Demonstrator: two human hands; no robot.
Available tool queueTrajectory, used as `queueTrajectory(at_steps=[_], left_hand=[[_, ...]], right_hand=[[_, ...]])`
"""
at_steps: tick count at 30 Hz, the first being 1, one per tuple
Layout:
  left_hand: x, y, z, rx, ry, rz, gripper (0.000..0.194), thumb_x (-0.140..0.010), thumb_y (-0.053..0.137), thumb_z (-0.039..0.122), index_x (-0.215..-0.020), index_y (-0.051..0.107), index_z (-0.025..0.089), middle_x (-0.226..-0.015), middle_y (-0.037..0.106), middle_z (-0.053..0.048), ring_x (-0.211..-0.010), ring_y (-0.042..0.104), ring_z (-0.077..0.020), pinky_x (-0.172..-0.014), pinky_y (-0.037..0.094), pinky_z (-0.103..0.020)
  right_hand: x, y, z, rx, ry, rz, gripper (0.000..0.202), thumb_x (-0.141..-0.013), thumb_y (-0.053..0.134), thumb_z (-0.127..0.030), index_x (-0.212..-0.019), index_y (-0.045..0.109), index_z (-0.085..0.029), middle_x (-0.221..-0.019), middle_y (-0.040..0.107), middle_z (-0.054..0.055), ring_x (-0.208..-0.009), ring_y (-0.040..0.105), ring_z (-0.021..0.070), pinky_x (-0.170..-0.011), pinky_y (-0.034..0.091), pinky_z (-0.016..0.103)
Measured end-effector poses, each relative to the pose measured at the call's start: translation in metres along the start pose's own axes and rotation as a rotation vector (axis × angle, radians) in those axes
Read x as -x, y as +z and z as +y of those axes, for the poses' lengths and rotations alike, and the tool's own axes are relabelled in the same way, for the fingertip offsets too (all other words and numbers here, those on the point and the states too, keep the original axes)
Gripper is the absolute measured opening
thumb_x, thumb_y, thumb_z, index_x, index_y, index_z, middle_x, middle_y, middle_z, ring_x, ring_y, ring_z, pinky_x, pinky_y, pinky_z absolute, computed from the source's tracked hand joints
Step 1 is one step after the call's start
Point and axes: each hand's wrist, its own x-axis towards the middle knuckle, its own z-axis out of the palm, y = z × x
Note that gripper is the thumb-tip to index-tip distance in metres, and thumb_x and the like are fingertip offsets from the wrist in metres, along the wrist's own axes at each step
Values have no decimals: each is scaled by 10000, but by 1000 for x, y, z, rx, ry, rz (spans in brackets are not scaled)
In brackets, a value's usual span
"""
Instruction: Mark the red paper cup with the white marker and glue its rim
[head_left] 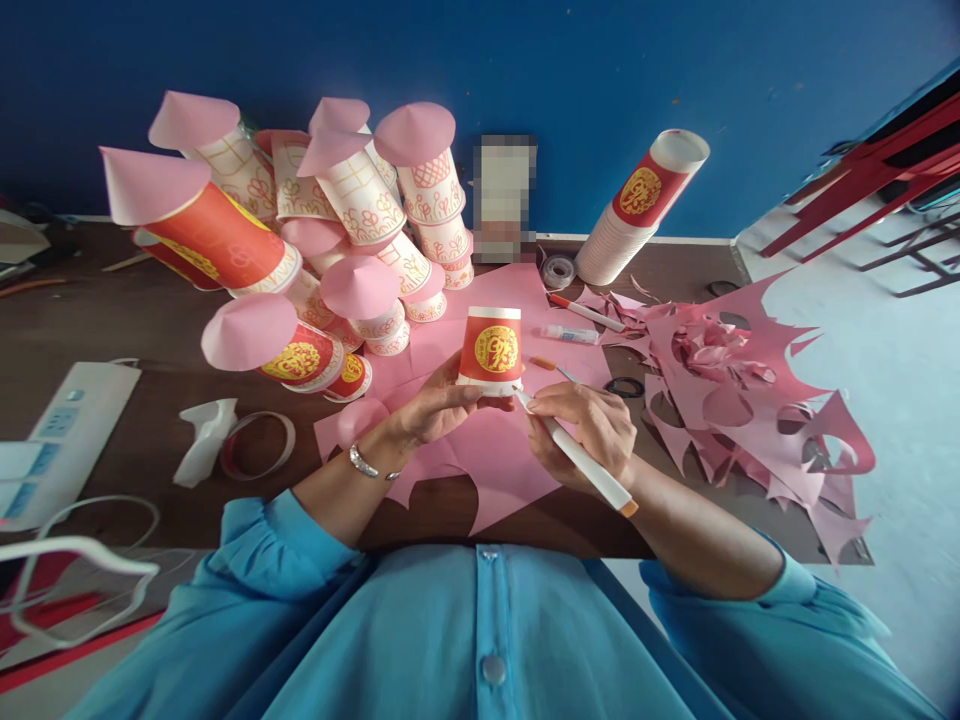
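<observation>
A red, gold-printed paper cup [499, 350] is held inverted — a white marker [589, 466] slanted at its rim.

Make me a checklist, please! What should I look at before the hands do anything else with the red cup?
1. Red paper cup held: ok, the left hand grips it near its lower edge.
2. White marker in the right hand: ok, its writing end points toward the cup's lower edge.
3. Marker tip touching the cup: cannot tell, too small to see.
4. Stack of paper cups on the table: ok, at the back right.
5. Pink paper scraps all on the table: not ok, some stick out past its right edge.
</observation>
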Motion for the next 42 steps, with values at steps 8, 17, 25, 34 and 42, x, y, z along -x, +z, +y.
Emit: queueTrajectory(at_steps=[8,17,25,34,42], left_hand=[[3,4,3,-131,-2,-23,430,-925,934,456,-1274,789,252,-1122,914,-62,-1098,896,-291,-1033,715,-434],[2,11,11,-223,-5,-23,406,-874,966,453,-1189,799,260,-1181,883,-30,-1107,865,-239,-1036,724,-388],[2,14,12,-266,-14,-27,477,-887,945,554,-1234,803,260,-1233,846,-56,-1173,823,-289,-1090,703,-489],[0,7,5,-269,-27,-23,551,-875,935,633,-1268,807,269,-1198,860,-50,-1115,839,-280,-1032,718,-458],[2,11,9,-287,-15,-14,372,-906,911,500,-1195,822,282,-1255,860,-31,-1152,837,-262,-1043,740,-456]], right_hand=[[-1,2,-1,6,-7,-6,121,-1044,697,-126,-1084,669,-237,-808,818,9,-636,807,166,-620,682,249],[1,3,1,38,5,4,159,-1029,700,-100,-1078,662,-247,-815,816,-11,-632,802,157,-602,673,251],[1,3,1,39,6,-7,145,-1036,693,-116,-1080,654,-248,-815,818,-6,-628,791,154,-604,661,246],[3,4,2,29,23,-9,192,-1013,700,-104,-1122,675,-261,-832,824,-16,-642,797,167,-622,670,264],[1,2,2,22,13,-14,167,-1029,710,-108,-1106,667,-250,-825,816,-10,-650,800,166,-628,671,259]])
